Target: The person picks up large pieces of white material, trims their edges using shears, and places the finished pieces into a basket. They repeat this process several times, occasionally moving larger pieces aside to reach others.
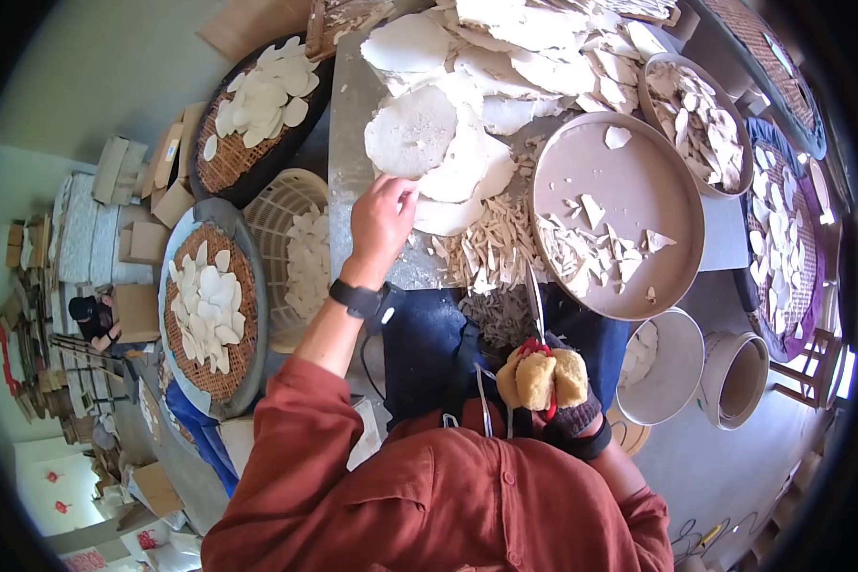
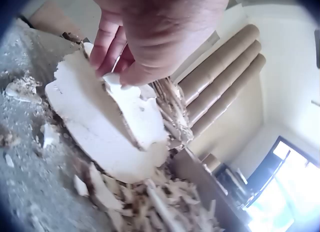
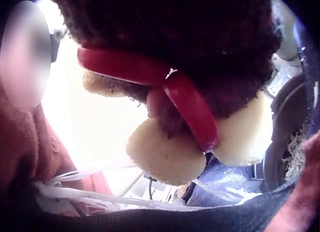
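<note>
My bare left hand [image 1: 383, 217] pinches the near edge of a thin, off-white, roughly round disc [image 1: 412, 132] between fingers and thumb. In the left wrist view, the pinched disc [image 2: 142, 117] overlaps a larger pale sheet [image 2: 87, 107] below it. My right hand [image 1: 578, 412], in a dark knitted glove, grips scissors by their red handles [image 3: 192, 109]. Yellow sponge pads [image 1: 529, 379] surround the handles. The scissor blades [image 1: 535, 303] point forward, toward a heap of narrow trimmings [image 1: 491, 243] at the table's front edge.
Stacked pale sheets [image 1: 515, 57] cover the back of the grey table [image 1: 348, 114]. A round brown tray [image 1: 620, 210] with broken bits stands at the right. Woven trays hold trimmed pieces [image 1: 205, 310] on the left. A white bucket [image 1: 682, 377] stands low at the right.
</note>
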Tool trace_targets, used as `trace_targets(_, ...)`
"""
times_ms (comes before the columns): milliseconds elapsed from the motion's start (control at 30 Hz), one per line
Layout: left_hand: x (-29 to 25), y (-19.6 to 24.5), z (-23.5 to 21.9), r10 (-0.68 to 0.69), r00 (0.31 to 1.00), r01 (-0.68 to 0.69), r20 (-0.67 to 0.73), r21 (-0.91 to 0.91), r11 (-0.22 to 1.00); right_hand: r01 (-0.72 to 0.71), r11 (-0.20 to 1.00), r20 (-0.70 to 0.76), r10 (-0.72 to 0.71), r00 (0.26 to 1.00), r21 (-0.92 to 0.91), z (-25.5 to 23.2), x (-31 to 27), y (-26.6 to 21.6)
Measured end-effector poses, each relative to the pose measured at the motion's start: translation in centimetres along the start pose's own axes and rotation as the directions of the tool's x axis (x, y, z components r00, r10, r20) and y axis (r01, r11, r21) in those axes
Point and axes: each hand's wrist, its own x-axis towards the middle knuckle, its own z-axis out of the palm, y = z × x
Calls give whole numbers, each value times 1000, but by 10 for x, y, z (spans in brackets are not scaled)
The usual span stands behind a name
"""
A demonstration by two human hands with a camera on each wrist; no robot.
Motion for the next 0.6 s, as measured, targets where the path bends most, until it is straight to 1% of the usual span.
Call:
trace_targets(33,-7,4,0,-153,988,154,21,-243,958,41,999,90,-41,995,2,1,5,0)
trace_targets(67,-15,9,2,-296,952,300,82,-465,833,81,997,177,-81,981,8,0,8,1)
trace_targets(100,-25,15,4,-415,892,426,180,-645,635,91,996,229,-93,969,21,-5,12,3)
trace_targets(133,-30,30,-4,-403,829,543,389,-733,410,67,996,270,-81,959,61,-9,20,6)
trace_targets(200,-44,61,-2,-393,763,606,513,-779,160,49,989,311,-90,946,137,-14,32,12)
trace_targets(233,-50,75,4,-372,727,630,577,-776,28,68,978,312,-128,941,197,-10,36,10)
trace_targets(267,-55,89,10,-358,733,632,578,-774,43,86,963,313,-167,935,256,-6,39,8)
trace_targets(300,-60,101,15,-345,740,632,578,-773,61,116,950,268,-197,943,291,6,37,1)
trace_targets(333,-64,112,21,-324,762,618,561,-780,103,-10,854,237,-133,962,520,7,37,3)
trace_targets(367,-67,120,26,-303,770,624,562,-762,173,-8,836,197,-120,973,548,-5,40,9)
trace_targets(433,-71,134,34,-277,773,624,571,-763,167,86,898,114,-149,982,431,-1,36,1)
trace_targets(467,-71,137,37,-289,764,634,577,-754,171,227,972,135,-234,963,65,1,31,-6)
trace_targets(500,-71,139,40,-301,755,644,583,-744,176,343,888,182,-299,937,-306,9,25,-17)
trace_targets(533,-71,141,43,-315,746,654,587,-734,181,415,661,248,-336,909,-625,13,20,-22)
trace_targets(567,-70,142,46,-316,762,635,565,-748,194,342,856,181,-293,939,-388,7,20,-21)
trace_targets(600,-69,142,48,-319,777,615,542,-761,208,243,964,133,-229,964,-107,1,21,-19)
